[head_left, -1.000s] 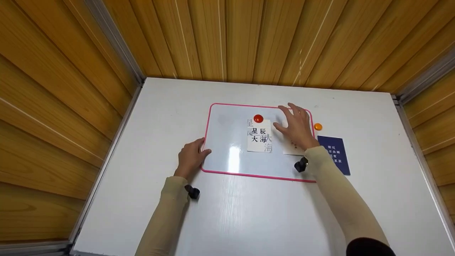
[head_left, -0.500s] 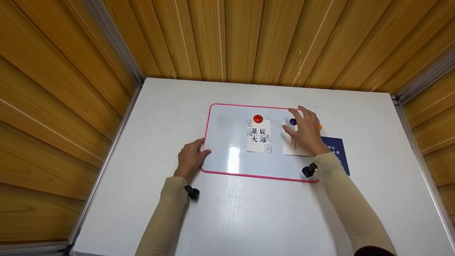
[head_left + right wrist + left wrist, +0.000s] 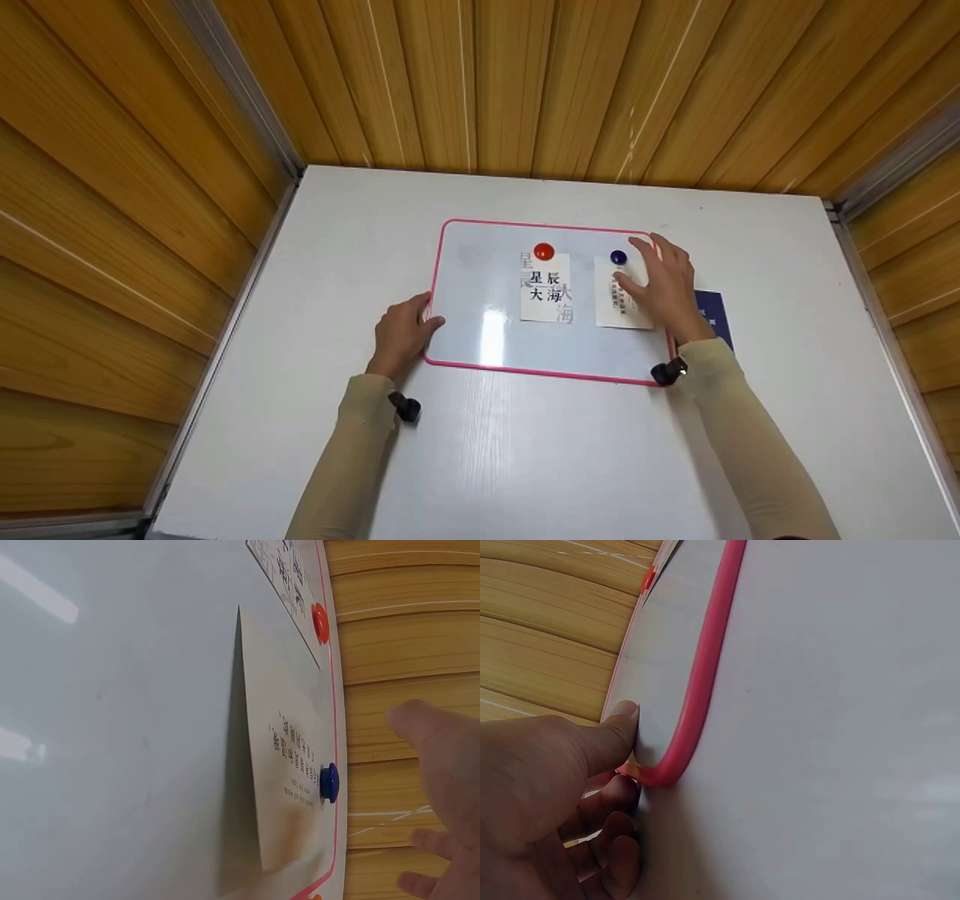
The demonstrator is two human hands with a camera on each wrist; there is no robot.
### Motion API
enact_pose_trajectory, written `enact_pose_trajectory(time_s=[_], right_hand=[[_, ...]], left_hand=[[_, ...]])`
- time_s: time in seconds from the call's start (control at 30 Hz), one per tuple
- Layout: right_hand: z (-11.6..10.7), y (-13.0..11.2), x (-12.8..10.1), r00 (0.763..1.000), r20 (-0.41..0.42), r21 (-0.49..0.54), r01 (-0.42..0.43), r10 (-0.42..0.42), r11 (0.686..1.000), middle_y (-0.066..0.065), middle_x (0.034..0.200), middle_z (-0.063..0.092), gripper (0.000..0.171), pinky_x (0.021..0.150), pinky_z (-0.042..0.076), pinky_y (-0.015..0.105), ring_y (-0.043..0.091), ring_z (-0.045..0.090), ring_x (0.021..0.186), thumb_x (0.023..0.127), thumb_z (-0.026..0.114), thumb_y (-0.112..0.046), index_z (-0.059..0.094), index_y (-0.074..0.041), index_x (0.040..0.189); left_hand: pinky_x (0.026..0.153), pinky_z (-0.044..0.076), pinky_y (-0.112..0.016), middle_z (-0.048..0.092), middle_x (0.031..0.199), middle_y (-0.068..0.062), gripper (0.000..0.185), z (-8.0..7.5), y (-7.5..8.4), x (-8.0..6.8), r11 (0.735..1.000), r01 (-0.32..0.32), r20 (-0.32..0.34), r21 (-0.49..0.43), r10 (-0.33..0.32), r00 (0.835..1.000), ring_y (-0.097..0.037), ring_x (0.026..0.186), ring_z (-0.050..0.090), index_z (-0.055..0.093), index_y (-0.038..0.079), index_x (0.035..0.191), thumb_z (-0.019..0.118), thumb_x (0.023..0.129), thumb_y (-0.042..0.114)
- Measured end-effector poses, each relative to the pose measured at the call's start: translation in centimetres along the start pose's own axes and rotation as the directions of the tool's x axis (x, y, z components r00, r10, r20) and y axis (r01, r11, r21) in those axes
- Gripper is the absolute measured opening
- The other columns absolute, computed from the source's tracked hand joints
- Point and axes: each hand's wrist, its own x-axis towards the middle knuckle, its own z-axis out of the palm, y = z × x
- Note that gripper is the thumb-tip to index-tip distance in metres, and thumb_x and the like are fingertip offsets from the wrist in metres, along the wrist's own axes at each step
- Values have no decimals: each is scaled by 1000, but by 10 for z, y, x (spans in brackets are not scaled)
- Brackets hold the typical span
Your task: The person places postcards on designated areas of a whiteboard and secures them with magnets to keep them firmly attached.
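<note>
While the left hand pinches the pink-rimmed whiteboard at its lower-left corner to steady it, the right hand hovers released, fingers spread.
Mid-frame, a glossy blue magnet pins a thin white card; a red magnet pins its neighbour.

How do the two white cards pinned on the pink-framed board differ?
The left card is held by a red magnet and carries four large black characters. The right card is held by a blue magnet, carries small print, and is partly covered by the right hand. Both are white, upright, and pinned at the top edge.
</note>
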Motion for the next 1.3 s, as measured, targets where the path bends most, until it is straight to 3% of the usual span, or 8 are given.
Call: enact_pose_trajectory(time_s=[0.27, 0.43, 0.87, 1.3], right_hand=[[-4, 16, -12, 1000, -28, -16, 1, -2, 1000, 21, 164, 24, 70, 115, 15, 68, 49, 19, 147, 95, 72, -37, 43, -14, 155], [-8, 26, -21, 999, -28, -3, -36, 35, 999, 23, 164, 24, 71, 113, 16, 71, 51, 19, 146, 95, 72, -36, 42, -14, 156], [-18, 47, -43, 993, -13, -39, -117, 116, 992, 28, 162, 22, 74, 107, 22, 75, 59, 23, 140, 95, 72, -38, 39, -15, 157], [-28, 61, -63, 961, 83, -105, -256, 265, 961, 35, 161, 15, 89, 100, 31, 75, 65, 24, 132, 95, 71, -45, 24, -11, 163]], left_hand=[[98, 50, -50, 69, 131, -13, 59, 0, 1, -1, 1000, 14, 2, -8, -14, 1000, -30, 116, 66, 60, 8, 145, 78, 93, 30], [96, 51, -49, 71, 125, -12, 58, 1, 1, -2, 999, 25, 8, -22, -25, 1000, -28, 108, 66, 60, 9, 145, 77, 93, 30], [97, 52, -49, 70, 127, -13, 59, 1, 0, -2, 1000, 10, -5, -18, -10, 1000, -28, 110, 67, 60, 8, 145, 78, 93, 30], [99, 50, -49, 69, 131, -12, 59, 0, -2, -1, 1000, 6, 4, -18, -6, 1000, -28, 115, 65, 60, 9, 145, 77, 93, 31]])
